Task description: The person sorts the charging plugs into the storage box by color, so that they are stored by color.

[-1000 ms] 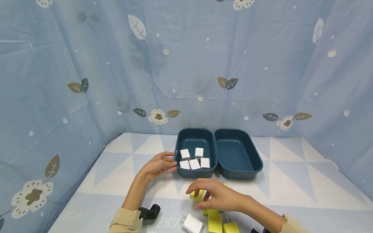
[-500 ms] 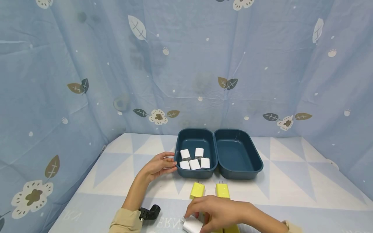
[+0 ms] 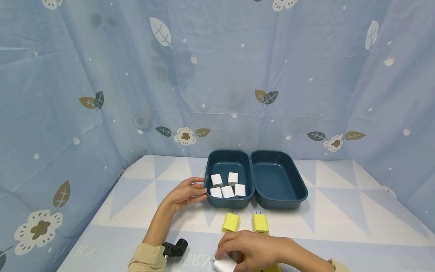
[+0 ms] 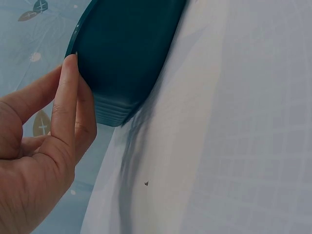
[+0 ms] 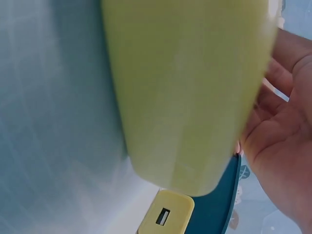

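In the head view, my right hand grips a white USB charger plug by its sides near the front edge of the view, its prongs pointing left. That white plug is hidden in the right wrist view, where a yellow charger fills much of the picture beside the right hand. My left hand rests its fairly straight fingertips against the outer left wall of the left dark teal bin. In the left wrist view, one fingertip of the left hand is right at the bin's rim.
Several white chargers lie inside the left bin. A second teal bin stands against its right side. Yellow chargers lie on the patterned table before the bins, some partly under the right hand. A blue printed curtain hangs behind.
My right hand has come down toward the front from above the yellow chargers and has taken hold of the white charger. My left hand has stayed at the bin.
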The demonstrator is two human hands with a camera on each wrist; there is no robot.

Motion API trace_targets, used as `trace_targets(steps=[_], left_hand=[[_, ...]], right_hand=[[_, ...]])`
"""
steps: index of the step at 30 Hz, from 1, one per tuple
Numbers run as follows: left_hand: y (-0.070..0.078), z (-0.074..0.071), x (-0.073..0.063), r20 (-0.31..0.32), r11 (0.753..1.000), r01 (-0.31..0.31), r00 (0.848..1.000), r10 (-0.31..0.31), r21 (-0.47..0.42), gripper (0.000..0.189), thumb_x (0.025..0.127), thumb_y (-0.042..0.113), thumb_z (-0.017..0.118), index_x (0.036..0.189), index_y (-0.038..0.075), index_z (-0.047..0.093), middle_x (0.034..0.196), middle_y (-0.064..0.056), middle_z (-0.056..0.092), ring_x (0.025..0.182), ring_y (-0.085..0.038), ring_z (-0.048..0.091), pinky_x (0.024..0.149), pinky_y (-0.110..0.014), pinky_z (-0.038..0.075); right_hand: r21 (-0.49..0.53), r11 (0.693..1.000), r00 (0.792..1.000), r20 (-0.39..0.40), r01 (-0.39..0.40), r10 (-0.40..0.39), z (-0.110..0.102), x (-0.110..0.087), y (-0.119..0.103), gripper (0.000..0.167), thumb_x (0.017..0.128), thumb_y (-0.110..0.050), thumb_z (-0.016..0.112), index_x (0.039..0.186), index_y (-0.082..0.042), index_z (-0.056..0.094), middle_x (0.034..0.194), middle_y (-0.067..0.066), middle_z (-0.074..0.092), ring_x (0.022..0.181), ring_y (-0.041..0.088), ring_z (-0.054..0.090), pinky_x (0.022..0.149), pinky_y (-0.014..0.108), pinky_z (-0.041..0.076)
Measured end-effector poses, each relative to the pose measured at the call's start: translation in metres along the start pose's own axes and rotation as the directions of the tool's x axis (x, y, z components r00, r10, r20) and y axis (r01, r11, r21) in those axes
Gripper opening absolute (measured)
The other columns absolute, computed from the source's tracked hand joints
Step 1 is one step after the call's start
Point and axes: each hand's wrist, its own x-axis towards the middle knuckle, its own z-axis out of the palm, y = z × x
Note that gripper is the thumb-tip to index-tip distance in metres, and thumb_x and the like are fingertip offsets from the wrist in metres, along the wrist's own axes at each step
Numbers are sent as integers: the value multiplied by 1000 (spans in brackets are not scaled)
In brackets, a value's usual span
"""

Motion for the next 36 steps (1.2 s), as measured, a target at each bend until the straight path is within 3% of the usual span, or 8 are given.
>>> trace_targets(steps=[5, 11, 21, 31, 36], left_hand=[[-1, -1, 0, 5, 1000, 0, 1000, 0, 1, 54, 94, -10, 58, 142, -10, 32, 101, -12, 54, 87, -18, 66, 85, -32, 59], [-2, -1, 0, 10, 1000, -5, 1000, 5, 8, 55, 94, -9, 58, 142, -10, 31, 102, -13, 54, 88, -18, 66, 86, -33, 59], [-2, -1, -1, 12, 1000, -10, 1000, 10, 6, 55, 94, -10, 56, 143, -11, 30, 101, -12, 54, 86, -18, 66, 85, -32, 59], [-1, -1, 0, 2, 1000, -6, 1000, 6, 8, 54, 94, -9, 57, 142, -10, 32, 101, -12, 53, 87, -18, 66, 86, -33, 59], [-1, -1, 1, 1, 1000, -5, 1000, 5, 7, 55, 94, -9, 58, 143, -10, 32, 102, -12, 53, 88, -18, 65, 87, -33, 59]], right_hand=[[14, 1000, 1000, 2, 11, -11, 2, -1, 1, 37, 95, -16, 69, 131, -19, 59, 128, -9, 54, 93, -5, 54, 76, 8, 51], [27, 1000, 1000, -24, 12, -12, 3, -4, 1, 39, 95, -15, 69, 132, -18, 59, 129, -8, 54, 99, -3, 55, 78, 9, 52], [100, 995, 997, -66, -21, 28, -1, -9, 2, 39, 96, -24, 68, 134, -18, 61, 128, -9, 54, 99, -2, 55, 79, 13, 54], [215, 977, 986, -160, -19, 54, -11, -19, -2, 41, 93, -28, 71, 132, -17, 61, 128, -7, 54, 101, 2, 58, 79, 19, 58], [208, 978, 974, -222, -5, 53, -18, -22, -2, 43, 92, -28, 73, 131, -17, 62, 127, -5, 55, 99, 5, 59, 77, 20, 59]])
